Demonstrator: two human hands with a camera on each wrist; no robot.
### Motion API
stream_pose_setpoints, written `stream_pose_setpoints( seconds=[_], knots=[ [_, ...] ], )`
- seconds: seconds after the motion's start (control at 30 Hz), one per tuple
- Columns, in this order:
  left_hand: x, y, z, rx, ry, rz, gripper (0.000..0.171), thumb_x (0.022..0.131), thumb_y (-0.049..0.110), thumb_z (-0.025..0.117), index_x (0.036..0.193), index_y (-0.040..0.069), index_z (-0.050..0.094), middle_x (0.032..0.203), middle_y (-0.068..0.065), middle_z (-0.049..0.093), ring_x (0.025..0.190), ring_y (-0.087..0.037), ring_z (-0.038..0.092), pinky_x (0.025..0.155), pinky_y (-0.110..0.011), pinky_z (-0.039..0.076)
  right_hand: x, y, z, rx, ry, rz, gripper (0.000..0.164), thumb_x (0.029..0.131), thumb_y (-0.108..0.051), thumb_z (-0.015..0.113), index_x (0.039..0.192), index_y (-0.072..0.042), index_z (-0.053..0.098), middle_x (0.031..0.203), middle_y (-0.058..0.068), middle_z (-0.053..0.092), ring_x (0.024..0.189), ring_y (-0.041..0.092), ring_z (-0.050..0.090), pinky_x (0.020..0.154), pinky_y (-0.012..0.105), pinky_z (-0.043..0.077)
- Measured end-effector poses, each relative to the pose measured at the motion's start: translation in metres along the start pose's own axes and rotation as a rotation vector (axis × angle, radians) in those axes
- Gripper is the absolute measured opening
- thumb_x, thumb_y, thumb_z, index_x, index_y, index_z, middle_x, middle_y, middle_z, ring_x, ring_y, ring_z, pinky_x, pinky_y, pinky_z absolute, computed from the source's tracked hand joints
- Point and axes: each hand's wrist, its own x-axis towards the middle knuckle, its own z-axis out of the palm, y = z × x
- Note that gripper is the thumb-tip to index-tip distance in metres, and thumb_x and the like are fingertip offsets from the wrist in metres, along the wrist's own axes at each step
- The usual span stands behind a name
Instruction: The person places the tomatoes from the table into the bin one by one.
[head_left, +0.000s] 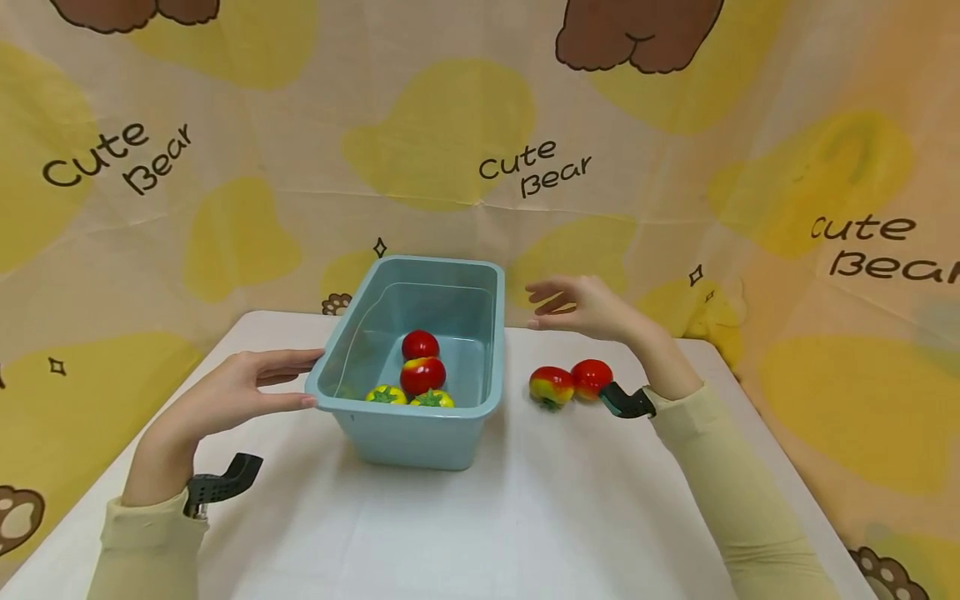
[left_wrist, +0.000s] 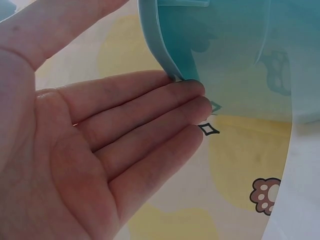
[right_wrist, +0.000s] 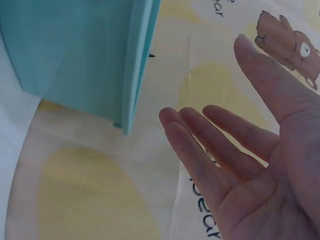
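Note:
A light blue plastic bin (head_left: pixel 420 437) stands on the table, seen in the head view. Inside it lie two red, glossy tomato-like fruits (head_left: pixel 422 377) and two yellow ones with green leafy tops (head_left: pixel 386 395). My left hand (head_left: pixel 228 392) touches the bin's left rim near the front corner, its fingers nearly straight and the thumb apart; the left wrist view shows the fingertips against the rim. To the right of the bin, my right hand (head_left: pixel 585 307) hovers with loosely bent fingers and holds nothing. In the right wrist view its palm is bare, apart from the bin wall (right_wrist: pixel 70 55).
Two red-and-yellow fruits, one turned with its green top forward (head_left: pixel 551 387) and one redder (head_left: pixel 592 378), lie side by side on the white tablecloth (head_left: pixel 420 533), right of the bin and below my right hand. A bear-print cloth (head_left: pixel 420 125) hangs behind the table.

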Motion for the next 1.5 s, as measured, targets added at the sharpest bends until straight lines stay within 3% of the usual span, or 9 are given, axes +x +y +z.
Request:
stream_pose_setpoints(
  seconds=[0.53, 0.8, 0.97, 1.5],
  knots=[
    [-0.002, 0.001, 0.001, -0.009, -0.004, -0.009, 0.06, 0.083, 0.037, 0.073, 0.136, 0.017, 0.053, 0.131, -0.003, 0.059, 0.118, -0.027, 0.058, 0.092, -0.007, 0.043, -0.031, 0.046, 0.0, 0.023, 0.025, 0.097, 0.052, 0.085, -0.026, 0.072, 0.129, -0.004, 0.056, 0.123, 0.016, 0.062, 0.107, 0.03, 0.064, 0.09, 0.041, 0.055],
    [-0.001, 0.0, 0.001, -0.008, -0.001, 0.002, 0.059, 0.083, 0.036, 0.073, 0.136, 0.018, 0.053, 0.131, -0.002, 0.059, 0.117, -0.017, 0.058, 0.093, -0.007, 0.043, -0.044, 0.064, 0.001, 0.032, 0.04, 0.137, 0.052, 0.087, -0.025, 0.07, 0.13, 0.0, 0.054, 0.123, 0.02, 0.061, 0.108, 0.035, 0.063, 0.09, 0.045, 0.054],
    [-0.001, 0.001, 0.001, -0.007, 0.0, 0.001, 0.059, 0.083, 0.036, 0.073, 0.135, 0.018, 0.054, 0.131, -0.002, 0.059, 0.118, -0.021, 0.059, 0.092, -0.006, 0.043, -0.055, 0.074, 0.002, 0.023, 0.054, 0.188, 0.055, 0.087, -0.031, 0.07, 0.131, -0.004, 0.054, 0.126, 0.019, 0.06, 0.11, 0.034, 0.062, 0.092, 0.046, 0.053],
    [-0.002, 0.002, 0.001, -0.012, 0.011, 0.004, 0.06, 0.082, 0.035, 0.073, 0.135, 0.017, 0.054, 0.131, -0.002, 0.06, 0.115, -0.004, 0.058, 0.093, -0.006, 0.043, -0.083, 0.112, 0.013, 0.008, 0.122, 0.308, 0.055, 0.087, -0.039, 0.068, 0.129, -0.006, 0.055, 0.122, 0.017, 0.061, 0.109, 0.035, 0.061, 0.089, 0.047, 0.054]
  ],
)
